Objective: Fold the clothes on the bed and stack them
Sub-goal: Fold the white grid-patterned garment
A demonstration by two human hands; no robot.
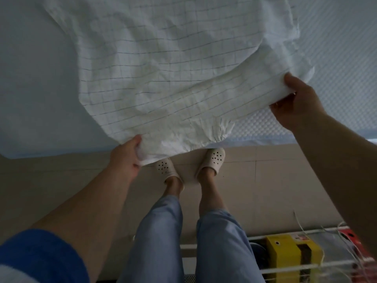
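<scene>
Head view looks straight down past my arms to the edge of the bed [30, 82], where a white garment with a thin dark grid pattern [163, 74] lies spread and rumpled across the pale sheet. Its near edge hangs past the side of the mattress toward me. My left hand [127, 158] grips that near edge at its lower corner, fingers curled under bunched cloth and thumb on top. My right hand [295, 103] is raised further out and to the right, pinching another part of the same garment's edge, the fabric folding over between thumb and fingers. The two hands are well apart, each closed on the cloth, with the fabric sagging in a curve between them.

Below the cloth I see my feet in cream perforated slippers [212, 160] on the beige tiled floor [51, 180], and my legs in light blue trousers [220, 246]. At lower right stands a white wire rack [285, 266] holding a yellow box [283, 254], just beside my right leg.
</scene>
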